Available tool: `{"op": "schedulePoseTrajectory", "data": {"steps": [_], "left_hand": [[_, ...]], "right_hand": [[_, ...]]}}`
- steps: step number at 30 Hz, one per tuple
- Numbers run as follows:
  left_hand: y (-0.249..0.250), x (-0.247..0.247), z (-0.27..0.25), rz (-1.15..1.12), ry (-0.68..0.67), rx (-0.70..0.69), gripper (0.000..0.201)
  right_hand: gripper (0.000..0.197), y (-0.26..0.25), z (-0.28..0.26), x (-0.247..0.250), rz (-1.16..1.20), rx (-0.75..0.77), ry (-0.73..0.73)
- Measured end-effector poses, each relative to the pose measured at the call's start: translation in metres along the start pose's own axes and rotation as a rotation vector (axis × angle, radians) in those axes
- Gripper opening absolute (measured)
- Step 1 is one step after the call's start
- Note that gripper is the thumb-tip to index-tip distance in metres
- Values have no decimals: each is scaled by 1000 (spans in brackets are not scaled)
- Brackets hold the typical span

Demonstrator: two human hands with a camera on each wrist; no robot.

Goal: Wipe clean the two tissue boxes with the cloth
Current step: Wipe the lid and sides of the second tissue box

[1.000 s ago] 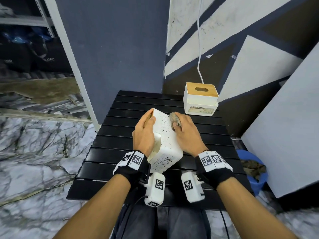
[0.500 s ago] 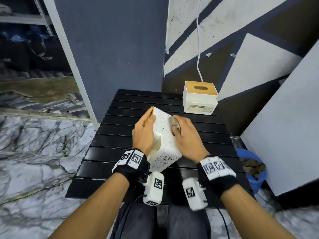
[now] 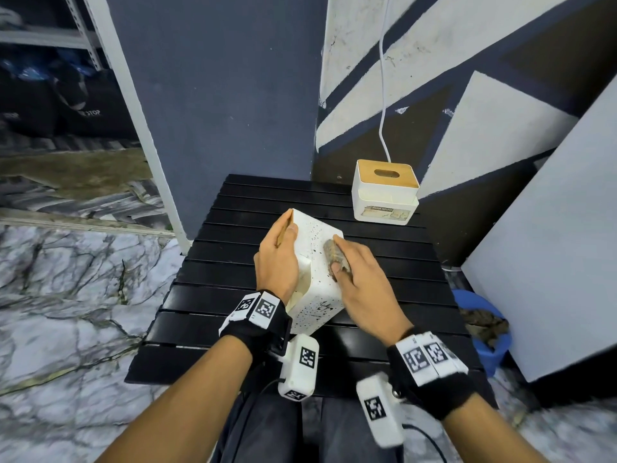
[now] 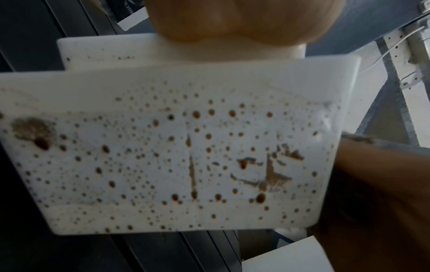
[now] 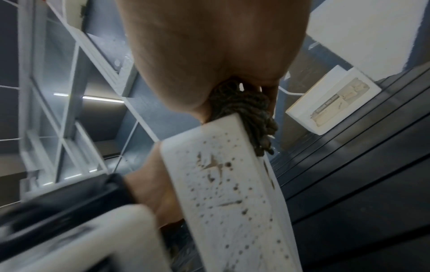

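Note:
A white tissue box (image 3: pixel 317 272) speckled with brown spots lies tipped on its side in the middle of the black slatted table (image 3: pixel 207 295). My left hand (image 3: pixel 278 259) grips its left side, thumb over the top edge. My right hand (image 3: pixel 359 279) holds a wadded dark brown cloth (image 3: pixel 335 257) and presses it on the box's right face. The left wrist view shows the spotted face (image 4: pixel 177 156) close up. In the right wrist view the cloth (image 5: pixel 246 114) sits against the box's edge (image 5: pixel 221 165). A second white tissue box (image 3: pixel 384 195) with a wooden lid stands at the table's far right.
A white cable (image 3: pixel 384 95) hangs down the painted wall behind the far box. A blue bucket (image 3: pixel 484 325) with a dirty rag stands on the floor to the right, beside a leaning white panel (image 3: pixel 551 245). A metal shelf (image 3: pixel 50 38) is at far left.
My right hand with the cloth has slid a little toward me along the box's right face. The left hand keeps the same hold on the box.

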State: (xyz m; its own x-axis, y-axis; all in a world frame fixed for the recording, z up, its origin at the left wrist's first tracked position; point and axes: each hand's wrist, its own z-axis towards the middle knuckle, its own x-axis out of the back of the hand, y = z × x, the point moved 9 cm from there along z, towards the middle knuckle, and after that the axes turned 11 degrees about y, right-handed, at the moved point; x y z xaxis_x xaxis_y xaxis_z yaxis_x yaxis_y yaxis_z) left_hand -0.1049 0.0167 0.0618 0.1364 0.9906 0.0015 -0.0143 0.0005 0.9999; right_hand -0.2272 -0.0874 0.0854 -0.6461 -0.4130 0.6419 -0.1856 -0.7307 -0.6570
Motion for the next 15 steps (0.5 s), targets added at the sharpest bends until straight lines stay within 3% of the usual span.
{"op": "schedulePoseTrajectory", "data": {"steps": [8,15], "left_hand": [[-5,2,3,10,22,7,31],[-7,1,4,19,-8,13,33]], "right_hand": [[52,-28,-56,7,-161,129,16],[47,-33,-11,-11,-84,142,-35]]}}
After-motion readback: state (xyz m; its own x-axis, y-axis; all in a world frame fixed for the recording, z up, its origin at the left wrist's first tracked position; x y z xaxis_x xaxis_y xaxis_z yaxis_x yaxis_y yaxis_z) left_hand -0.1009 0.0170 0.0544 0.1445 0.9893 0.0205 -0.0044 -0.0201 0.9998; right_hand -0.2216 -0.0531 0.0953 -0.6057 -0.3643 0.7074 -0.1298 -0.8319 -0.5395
